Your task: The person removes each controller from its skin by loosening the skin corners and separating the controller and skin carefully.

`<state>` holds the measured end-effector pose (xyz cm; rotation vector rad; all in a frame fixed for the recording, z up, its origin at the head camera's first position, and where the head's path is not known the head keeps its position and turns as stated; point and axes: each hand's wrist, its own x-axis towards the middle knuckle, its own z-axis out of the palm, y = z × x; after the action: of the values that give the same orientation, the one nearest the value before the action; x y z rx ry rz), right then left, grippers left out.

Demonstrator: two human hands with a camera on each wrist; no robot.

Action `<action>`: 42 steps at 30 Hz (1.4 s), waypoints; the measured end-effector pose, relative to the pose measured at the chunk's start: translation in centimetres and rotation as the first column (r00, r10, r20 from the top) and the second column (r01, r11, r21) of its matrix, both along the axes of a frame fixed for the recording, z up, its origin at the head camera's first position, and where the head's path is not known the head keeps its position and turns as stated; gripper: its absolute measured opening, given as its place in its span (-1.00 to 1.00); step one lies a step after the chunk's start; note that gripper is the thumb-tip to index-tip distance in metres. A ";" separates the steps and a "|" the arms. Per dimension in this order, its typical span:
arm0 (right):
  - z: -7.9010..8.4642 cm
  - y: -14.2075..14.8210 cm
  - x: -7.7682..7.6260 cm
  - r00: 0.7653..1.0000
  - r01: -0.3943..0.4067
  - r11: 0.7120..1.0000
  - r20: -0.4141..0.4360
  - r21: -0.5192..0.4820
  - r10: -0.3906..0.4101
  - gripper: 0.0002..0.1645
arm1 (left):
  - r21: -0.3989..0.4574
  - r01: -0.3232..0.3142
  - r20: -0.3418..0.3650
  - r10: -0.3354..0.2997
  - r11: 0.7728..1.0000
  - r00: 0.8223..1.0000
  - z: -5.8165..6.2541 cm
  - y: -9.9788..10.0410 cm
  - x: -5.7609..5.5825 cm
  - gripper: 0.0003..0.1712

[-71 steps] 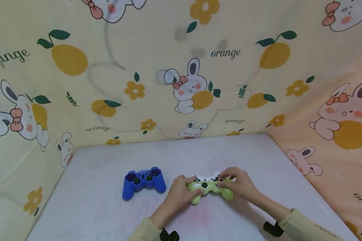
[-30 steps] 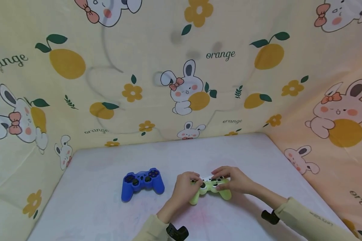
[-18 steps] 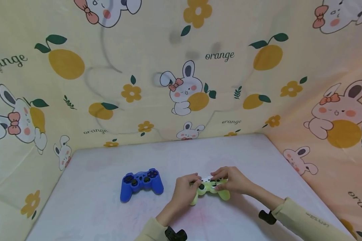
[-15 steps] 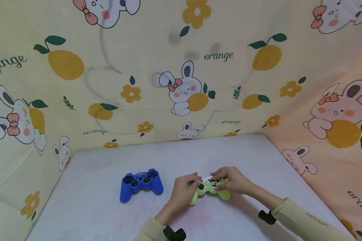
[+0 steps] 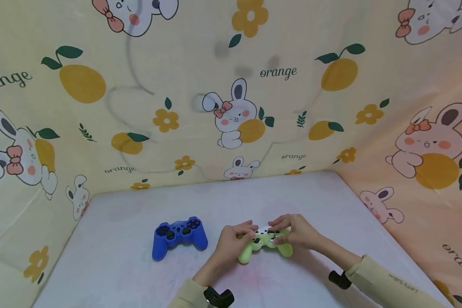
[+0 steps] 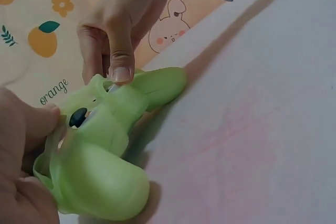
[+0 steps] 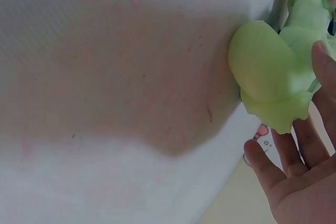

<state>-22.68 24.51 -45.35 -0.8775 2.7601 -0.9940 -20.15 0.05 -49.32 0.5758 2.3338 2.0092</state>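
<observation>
A white game controller [image 5: 262, 230] with black spots lies on the table, its lower part inside a light green silicone cover [image 5: 244, 255]. My left hand [image 5: 229, 242] pinches the left edge of the cover between thumb and fingers. In the left wrist view the green sleeve [image 6: 102, 182] looks loose and stretched there, beside a black thumbstick [image 6: 79, 117]. At the other end, my right hand [image 5: 301, 232] holds cover and controller, thumb on the front face and fingers behind the top edge. A ragged edge of the green cover [image 7: 278, 114] shows in the right wrist view.
Left of my hands, a blue game controller [image 5: 180, 236] rests on the white tabletop [image 5: 119, 256]. A patterned fabric backdrop [image 5: 200, 55] rises behind the table and along both sides. A dark wrist camera [image 5: 339, 279] sits on my right cuff.
My left hand has slid from the thumbstick area back to the left edge, and the cover's left grip has shifted left with it. My right hand stays nearly in place.
</observation>
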 end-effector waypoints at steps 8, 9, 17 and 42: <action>-0.1 0.0 0.0 1.000 -0.006 1.000 0.008 -0.005 0.006 -0.54 | -0.060 0.036 -0.060 -0.039 0.998 0.997 -0.2 -0.5 0.0 -0.85; -0.1 0.0 0.0 1.000 -0.007 1.000 0.011 -0.006 0.007 -0.54 | -0.067 0.046 -0.074 -0.051 0.997 0.996 -0.3 -0.6 0.0 -0.84; 0.0 0.0 -0.2 1.000 -0.024 1.000 -0.008 0.006 0.024 -0.55 | -0.125 0.066 -0.125 -0.082 0.990 0.989 -0.8 -1.3 0.6 -0.86; -0.2 0.1 0.5 1.000 -0.004 1.000 -0.024 -0.022 0.004 -0.54 | -0.428 -0.219 -0.396 0.036 0.877 0.918 -1.0 -2.8 2.3 -0.55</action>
<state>-22.23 24.56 -45.52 -0.9036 2.7708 -1.0222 -17.85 -2.80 -50.29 0.8504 3.0148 1.3671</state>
